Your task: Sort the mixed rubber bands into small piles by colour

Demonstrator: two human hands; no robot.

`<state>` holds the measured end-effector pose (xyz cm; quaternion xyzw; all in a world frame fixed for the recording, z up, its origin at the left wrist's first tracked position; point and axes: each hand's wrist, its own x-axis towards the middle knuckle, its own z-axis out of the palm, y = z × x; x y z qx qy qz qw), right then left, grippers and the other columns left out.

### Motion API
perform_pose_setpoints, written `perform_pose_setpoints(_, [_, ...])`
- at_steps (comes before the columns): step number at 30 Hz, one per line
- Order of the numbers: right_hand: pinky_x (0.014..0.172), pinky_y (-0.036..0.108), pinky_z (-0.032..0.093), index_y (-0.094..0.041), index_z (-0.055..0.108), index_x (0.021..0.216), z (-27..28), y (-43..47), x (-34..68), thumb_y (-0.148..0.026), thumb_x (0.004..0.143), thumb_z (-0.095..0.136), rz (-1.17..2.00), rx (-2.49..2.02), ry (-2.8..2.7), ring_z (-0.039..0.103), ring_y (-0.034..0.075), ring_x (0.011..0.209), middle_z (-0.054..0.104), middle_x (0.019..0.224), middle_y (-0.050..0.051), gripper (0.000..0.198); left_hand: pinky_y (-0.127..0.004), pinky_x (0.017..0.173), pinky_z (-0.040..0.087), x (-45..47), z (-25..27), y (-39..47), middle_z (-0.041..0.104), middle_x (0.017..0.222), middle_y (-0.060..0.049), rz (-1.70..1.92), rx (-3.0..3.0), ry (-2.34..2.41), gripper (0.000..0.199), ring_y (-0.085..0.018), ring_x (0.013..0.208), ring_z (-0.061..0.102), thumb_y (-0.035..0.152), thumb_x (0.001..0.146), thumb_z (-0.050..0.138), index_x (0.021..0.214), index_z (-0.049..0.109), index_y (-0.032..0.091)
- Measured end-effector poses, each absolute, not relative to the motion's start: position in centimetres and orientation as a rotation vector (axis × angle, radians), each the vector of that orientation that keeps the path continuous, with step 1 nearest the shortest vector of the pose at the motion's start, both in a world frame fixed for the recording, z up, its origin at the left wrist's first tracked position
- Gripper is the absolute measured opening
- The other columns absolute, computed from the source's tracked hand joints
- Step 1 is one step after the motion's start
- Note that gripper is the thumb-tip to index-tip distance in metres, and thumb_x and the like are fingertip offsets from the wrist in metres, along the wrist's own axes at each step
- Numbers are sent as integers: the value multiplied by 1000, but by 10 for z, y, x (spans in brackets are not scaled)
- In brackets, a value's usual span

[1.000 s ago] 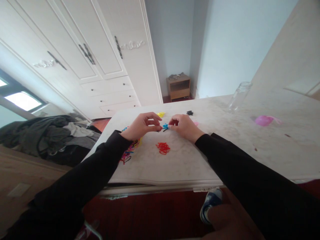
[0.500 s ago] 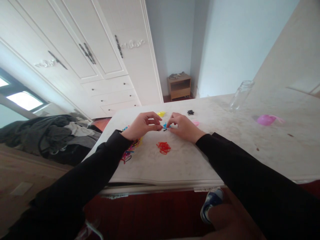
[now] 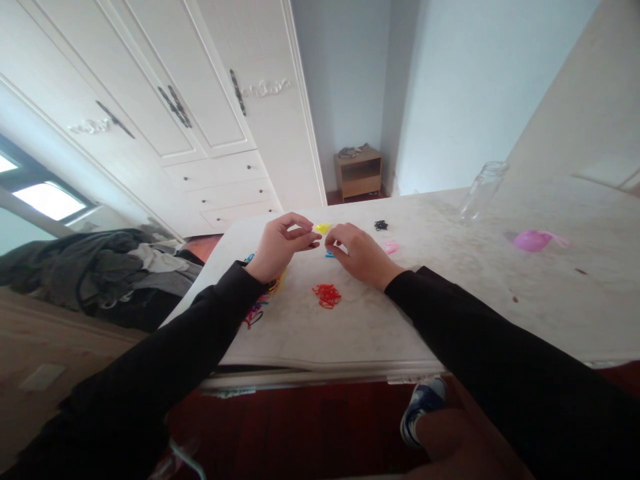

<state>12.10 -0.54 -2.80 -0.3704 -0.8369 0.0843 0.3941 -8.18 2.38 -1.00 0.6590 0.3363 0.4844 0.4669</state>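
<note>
Small coloured rubber bands lie on the pale table in separate piles. My left hand (image 3: 283,245) hovers over the table with its thumb and fingers pinched together; something small and dark shows at the tips, too small to name. Just right of it, my right hand (image 3: 361,253) is curled with its fingertips close together, and whatever they may hold is hidden. Between the hands are yellow rubber bands (image 3: 323,228) and, partly covered by my right fingers, blue rubber bands (image 3: 329,254). Red rubber bands (image 3: 327,295) sit nearer me. Mixed-colour rubber bands (image 3: 256,312) are partly hidden beneath my left wrist.
Black rubber bands (image 3: 381,225) and pink ones (image 3: 391,247) lie beyond my right hand. Farther right stand a clear glass jar (image 3: 481,193) and a purple balloon-like object (image 3: 533,241). The table's front edge (image 3: 325,366) runs below my forearms. Dark clothes (image 3: 100,273) are heaped at left.
Both hands have moved slightly away from me, toward the yellow pile. A dark piece seen near my right fingertips no longer shows there. More of the pink pile is visible.
</note>
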Motion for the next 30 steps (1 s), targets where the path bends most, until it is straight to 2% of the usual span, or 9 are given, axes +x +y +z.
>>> perform_pose_setpoints(4, [73,29,43,-17,63,85,-26,-8,120,-14,94,63,335,-857,-1992,56,16,74,63,79,1,9,-36,85,66,-81,-15,25,73,81,0,1156,1541,877,36,-19,84,78,30,70,90,87,61,17])
perform_pose_setpoints(9, [76,29,44,-17,66,90,-25,-11,115,-15,92,67,381,-831,-2030,60,17,79,67,85,3,3,-35,81,66,-83,-17,23,77,82,-3,1062,1558,855,35,-19,80,78,31,74,87,93,61,16])
perform_pose_setpoints(12, [77,29,44,-17,65,85,-23,-12,114,-14,93,65,350,-826,-2103,58,17,80,65,84,4,8,-35,80,65,-82,-15,21,77,82,-4,1012,1592,835,33,-19,80,78,31,76,86,94,62,16])
perform_pose_setpoints(15, [79,30,43,-18,62,82,-21,-15,113,-11,93,60,306,-840,-2152,56,18,81,63,84,4,14,-35,82,65,-81,-13,20,77,82,-3,970,1636,830,31,-19,81,77,31,77,86,93,64,16])
perform_pose_setpoints(20, [78,32,43,-19,57,84,-18,-13,116,-13,93,53,293,-852,-2107,55,18,82,63,89,7,12,-39,92,64,-80,-14,19,75,90,-3,986,1640,816,31,-18,89,77,36,78,85,92,64,17])
perform_pose_setpoints(24, [71,32,43,-20,57,81,-15,7,153,-18,89,58,326,-1028,-1952,55,18,74,64,81,5,8,-39,95,64,-85,-8,23,71,92,-2,1020,1635,860,28,-19,94,77,37,82,82,91,64,16])
perform_pose_setpoints(30, [72,33,43,-18,62,73,-17,36,234,-20,80,65,287,-1404,-1797,56,17,68,66,74,4,7,-33,83,65,-103,4,38,64,87,0,1181,1638,922,22,-12,78,72,28,79,82,83,64,16])
